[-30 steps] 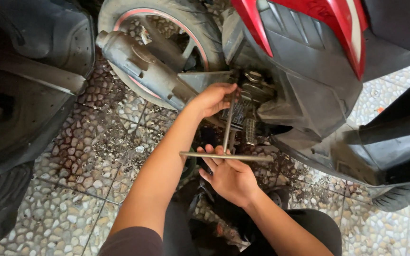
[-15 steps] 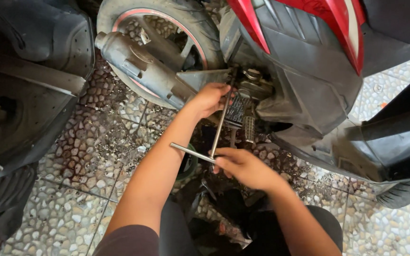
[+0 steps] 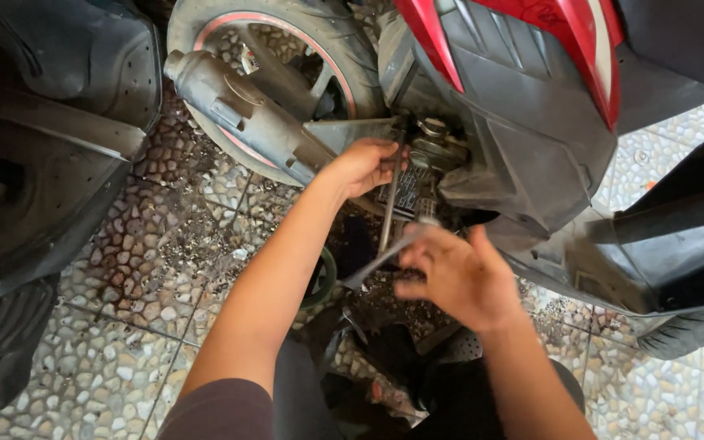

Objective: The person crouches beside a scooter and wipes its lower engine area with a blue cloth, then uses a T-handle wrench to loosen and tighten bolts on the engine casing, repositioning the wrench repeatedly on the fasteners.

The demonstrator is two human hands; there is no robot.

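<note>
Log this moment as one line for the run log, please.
left hand: steadies shaft of T-handle wrench near scooter engine | right hand: on crossbar, blurred | exhaust, rear wheel beside

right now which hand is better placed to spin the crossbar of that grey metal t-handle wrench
Right hand: it grips the crossbar of the grey metal T-handle wrench. The left hand sits up the shaft by the engine, steadying it.

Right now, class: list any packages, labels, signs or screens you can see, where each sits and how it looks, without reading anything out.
Label or plate: on the scooter's engine, below the left hand, beside the T-wrench shaft; small, roughly rectangular, dark with pale marks, blurred.
No packages, signs or screens show.
</note>
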